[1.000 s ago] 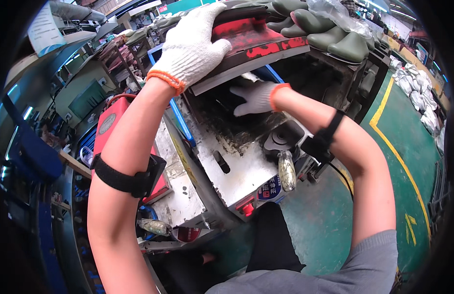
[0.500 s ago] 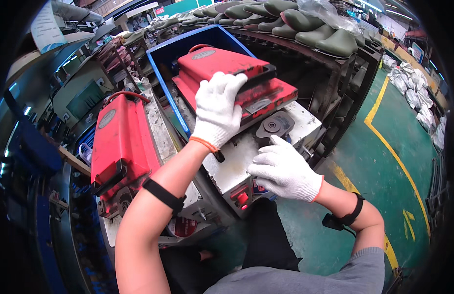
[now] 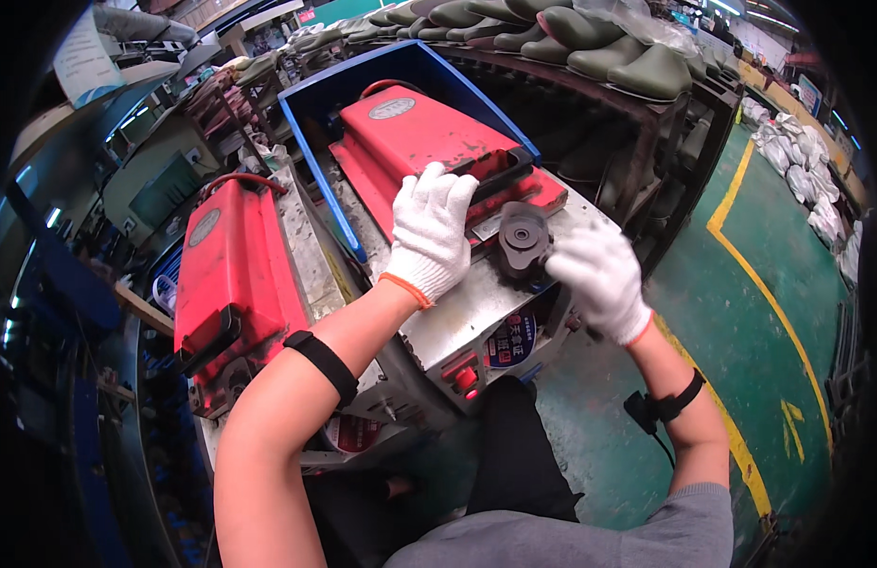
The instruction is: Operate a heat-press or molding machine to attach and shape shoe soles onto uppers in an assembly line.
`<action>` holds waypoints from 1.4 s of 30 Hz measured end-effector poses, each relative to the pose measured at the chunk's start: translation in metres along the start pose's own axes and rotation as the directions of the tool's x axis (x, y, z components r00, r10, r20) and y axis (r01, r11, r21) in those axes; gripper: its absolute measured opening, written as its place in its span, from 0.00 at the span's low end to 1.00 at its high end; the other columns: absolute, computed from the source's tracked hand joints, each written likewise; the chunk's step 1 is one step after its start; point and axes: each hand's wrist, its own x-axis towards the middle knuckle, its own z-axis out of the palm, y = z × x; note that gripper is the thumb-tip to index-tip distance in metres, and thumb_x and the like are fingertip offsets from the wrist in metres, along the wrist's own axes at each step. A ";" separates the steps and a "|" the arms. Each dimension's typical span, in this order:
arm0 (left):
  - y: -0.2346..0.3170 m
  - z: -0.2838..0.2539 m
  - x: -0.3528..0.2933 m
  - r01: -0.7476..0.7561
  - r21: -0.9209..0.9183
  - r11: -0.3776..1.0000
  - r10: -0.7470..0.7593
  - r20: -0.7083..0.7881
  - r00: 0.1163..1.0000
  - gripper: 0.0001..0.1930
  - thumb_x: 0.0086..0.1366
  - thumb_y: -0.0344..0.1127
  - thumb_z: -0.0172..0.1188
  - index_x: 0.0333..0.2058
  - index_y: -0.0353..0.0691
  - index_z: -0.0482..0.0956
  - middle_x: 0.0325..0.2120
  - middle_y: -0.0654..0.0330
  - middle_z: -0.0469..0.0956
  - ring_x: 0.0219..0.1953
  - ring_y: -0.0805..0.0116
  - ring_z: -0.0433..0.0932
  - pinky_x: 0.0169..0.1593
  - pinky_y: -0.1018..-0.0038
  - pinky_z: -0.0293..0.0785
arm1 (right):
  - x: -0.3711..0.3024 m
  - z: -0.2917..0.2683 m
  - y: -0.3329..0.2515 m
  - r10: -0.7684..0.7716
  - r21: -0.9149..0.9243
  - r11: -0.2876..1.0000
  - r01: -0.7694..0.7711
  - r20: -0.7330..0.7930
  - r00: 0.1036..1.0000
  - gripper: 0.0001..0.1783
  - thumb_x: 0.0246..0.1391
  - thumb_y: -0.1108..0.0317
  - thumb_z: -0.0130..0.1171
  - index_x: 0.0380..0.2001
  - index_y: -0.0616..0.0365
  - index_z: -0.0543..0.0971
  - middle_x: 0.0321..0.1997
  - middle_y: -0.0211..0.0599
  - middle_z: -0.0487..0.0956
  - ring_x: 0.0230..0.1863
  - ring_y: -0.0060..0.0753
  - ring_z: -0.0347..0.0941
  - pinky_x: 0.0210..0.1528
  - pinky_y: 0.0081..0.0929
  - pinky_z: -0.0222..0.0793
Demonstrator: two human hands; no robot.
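Note:
My left hand (image 3: 431,232), in a white knit glove with an orange cuff, has its fingers curled round the left end of a black handle (image 3: 504,178). That handle is fixed to the front of a red machine lid (image 3: 429,128), which lies low over a pale metal base (image 3: 448,317). At the lid's front edge a dark round-topped latch (image 3: 525,237) stands up. Just right of it is my right hand (image 3: 599,275), gloved alike and smeared by motion; its fingers cannot be made out, nor whether they touch the latch.
A second red-lidded machine (image 3: 235,270) stands to the left. Behind the nearer lid is a blue open-topped housing (image 3: 306,142). Dark green boots (image 3: 646,71) fill a rack at the back right. Yellow lines (image 3: 732,246) mark the green floor on the right.
The red lid has come down at its front, my left hand staying on it. The latch has swung upright against the lid's edge. My right hand has moved up and right.

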 end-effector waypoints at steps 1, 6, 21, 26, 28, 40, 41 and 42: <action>-0.002 0.000 0.001 -0.003 0.009 1.000 0.003 -0.006 1.000 0.38 0.39 0.19 0.58 0.56 0.39 0.72 0.46 0.48 0.74 0.53 0.40 0.74 0.48 0.49 0.70 | -0.006 0.000 0.016 0.067 -0.052 0.996 -0.070 -0.049 0.997 0.16 0.50 0.74 0.63 0.44 0.54 0.84 0.43 0.41 0.84 0.47 0.49 0.81 0.53 0.48 0.77; 0.003 -0.001 0.012 -0.013 0.028 1.000 0.012 0.015 1.000 0.32 0.40 0.22 0.60 0.51 0.37 0.73 0.39 0.48 0.77 0.47 0.43 0.76 0.44 0.52 0.69 | -0.028 0.015 0.073 0.410 -0.171 0.886 -0.431 -0.146 0.900 0.20 0.59 0.74 0.62 0.55 0.55 0.82 0.50 0.47 0.84 0.53 0.53 0.80 0.59 0.45 0.75; -0.012 -0.156 0.005 0.674 -0.303 0.673 -0.355 0.667 0.655 0.40 0.61 0.42 0.65 0.72 0.40 0.68 0.66 0.47 0.73 0.67 0.58 0.74 0.70 0.65 0.69 | 0.068 0.088 -0.136 0.172 0.360 0.929 -0.089 -0.206 0.963 0.20 0.46 0.78 0.67 0.46 0.53 0.85 0.48 0.39 0.84 0.52 0.52 0.79 0.59 0.46 0.73; -0.060 -0.262 -0.074 0.721 -0.175 0.671 -0.654 0.319 0.686 0.17 0.69 0.32 0.62 0.55 0.33 0.80 0.49 0.56 0.84 0.54 0.66 0.81 0.61 0.69 0.75 | 0.102 0.122 -0.213 0.097 0.654 0.730 -0.198 0.187 0.978 0.24 0.62 0.63 0.64 0.60 0.57 0.78 0.46 0.46 0.81 0.48 0.52 0.79 0.51 0.48 0.75; -0.078 -0.285 -0.119 0.831 -0.107 0.546 -0.775 0.312 0.549 0.14 0.70 0.34 0.62 0.50 0.34 0.81 0.42 0.58 0.84 0.48 0.68 0.82 0.56 0.68 0.76 | 0.121 0.121 -0.237 0.040 0.618 0.708 -0.342 0.449 0.893 0.29 0.67 0.58 0.61 0.67 0.57 0.73 0.50 0.48 0.82 0.55 0.53 0.77 0.59 0.45 0.72; -0.108 -0.301 -0.126 0.968 0.156 0.199 -0.558 0.829 -0.019 0.19 0.67 0.49 0.70 0.32 0.37 0.82 0.20 0.63 0.80 0.19 0.75 0.76 0.24 0.78 0.71 | 0.164 0.157 -0.267 -0.146 0.547 0.602 -0.581 0.791 0.594 0.36 0.69 0.49 0.52 0.77 0.43 0.64 0.68 0.51 0.78 0.64 0.57 0.77 0.69 0.46 0.69; -0.108 -0.298 -0.127 0.966 0.149 0.213 -0.573 0.819 0.000 0.20 0.66 0.51 0.71 0.29 0.38 0.81 0.18 0.63 0.78 0.17 0.76 0.74 0.22 0.77 0.69 | 0.165 0.154 -0.267 -0.136 0.540 0.603 -0.588 0.795 0.591 0.36 0.69 0.49 0.52 0.77 0.42 0.65 0.69 0.51 0.78 0.65 0.56 0.77 0.70 0.45 0.69; -0.110 -0.298 -0.130 0.967 0.146 0.210 -0.570 0.821 0.000 0.20 0.66 0.51 0.71 0.29 0.38 0.81 0.18 0.63 0.78 0.17 0.76 0.74 0.22 0.77 0.69 | 0.167 0.150 -0.267 -0.135 0.535 0.604 -0.590 0.799 0.586 0.36 0.69 0.49 0.52 0.77 0.42 0.65 0.69 0.51 0.78 0.65 0.56 0.77 0.70 0.45 0.69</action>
